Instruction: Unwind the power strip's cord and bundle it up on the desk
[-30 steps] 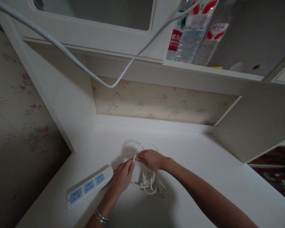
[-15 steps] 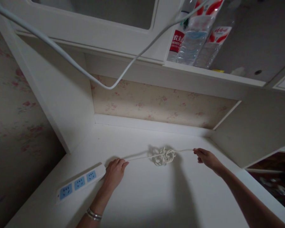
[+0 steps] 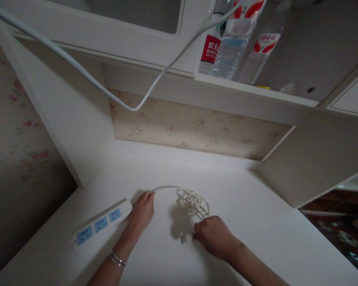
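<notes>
A white power strip [image 3: 100, 225] with blue sockets lies at the left on the white desk [image 3: 256, 206]. My left hand [image 3: 142, 213] rests closed over the strip's end, where its white cord [image 3: 193, 202] leaves. The cord runs to a tangled bundle in the middle of the desk. My right hand [image 3: 213, 235] is closed on the cord's free end just below the bundle, beside the white plug [image 3: 185, 239] lying on the desk.
A thicker white cable [image 3: 107, 92] hangs in a loop in front of the upper cabinet. Water bottles [image 3: 226, 43] stand on the shelf at the upper right. White side panels enclose the desk on the left and right.
My right hand had pulled the cord taut to the right; it has now come back down and left to the plug end, and the cord has gone slack. My left hand stayed put.
</notes>
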A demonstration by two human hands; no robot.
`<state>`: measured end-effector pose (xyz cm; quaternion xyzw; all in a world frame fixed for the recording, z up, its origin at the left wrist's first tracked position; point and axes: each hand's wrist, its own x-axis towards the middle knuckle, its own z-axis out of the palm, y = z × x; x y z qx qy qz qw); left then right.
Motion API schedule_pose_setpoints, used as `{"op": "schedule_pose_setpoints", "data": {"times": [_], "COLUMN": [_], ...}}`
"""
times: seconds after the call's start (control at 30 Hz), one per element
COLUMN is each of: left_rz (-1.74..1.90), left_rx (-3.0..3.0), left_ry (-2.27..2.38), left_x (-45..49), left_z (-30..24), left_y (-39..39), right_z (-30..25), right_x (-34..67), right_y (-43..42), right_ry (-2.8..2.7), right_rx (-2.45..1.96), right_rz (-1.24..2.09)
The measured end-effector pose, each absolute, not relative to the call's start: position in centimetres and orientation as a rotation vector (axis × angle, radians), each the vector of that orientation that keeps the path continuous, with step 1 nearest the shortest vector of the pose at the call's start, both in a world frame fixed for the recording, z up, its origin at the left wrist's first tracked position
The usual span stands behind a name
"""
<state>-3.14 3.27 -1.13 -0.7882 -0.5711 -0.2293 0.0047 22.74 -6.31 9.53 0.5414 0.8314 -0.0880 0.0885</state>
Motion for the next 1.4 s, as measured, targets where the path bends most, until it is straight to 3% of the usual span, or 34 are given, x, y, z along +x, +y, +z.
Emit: {"op": "schedule_pose_setpoints", "data": {"times": [0.1,0.2,0.27,0.4,0.5,0.73,0.93,1.13,1.4], "left_rz": [-0.595,-0.527,-0.492,-0.452,-0.49,-0.735,-0.837,-0.825,-0.799], "left_rx": [-2.396,-2.208,-2.167,-2.227,-2.308,-2.426,-2.468,-2.382,-2.534], "left_ry": [-1.714,-1.824,-1.881,-1.958,-2.04,-2.193,-2.074,-2.011,-1.973], "left_x": [-3.8,-4.7,-5.3,-6.1,-6.0,-6.1,-5.9,-5.5,-5.8], "left_z": [-0.1,1.0,1.4,1.9,2.1,2.5,2.6,1.8,1.7], "left_y": [2.1,1.3,1.2,1.7,1.9,2.2,1.9,1.7,1.7], "right_z": [10.1,10.4,9.9,7.5,5.7,3.4,4.0,5.3,5.7], "right_x": [19.8,17.8,16.3,12.6,9.6,7.2,8.8,11.5,13.2], "right_y": [-4.0,-1.6,0.0,2.8,4.5,6.7,6.7,5.7,4.4], "right_ry": [2.604,2.641,2.588,2.192,2.033,2.242,2.475,2.689,3.107], "right_rx": [1.581,1.764,1.905,1.966,1.854,1.907,1.563,1.853,1.416], "right_rz": [-0.174,-0.36,-0.721,-1.861,-2.233,-2.151,-2.023,-1.035,-0.419]}}
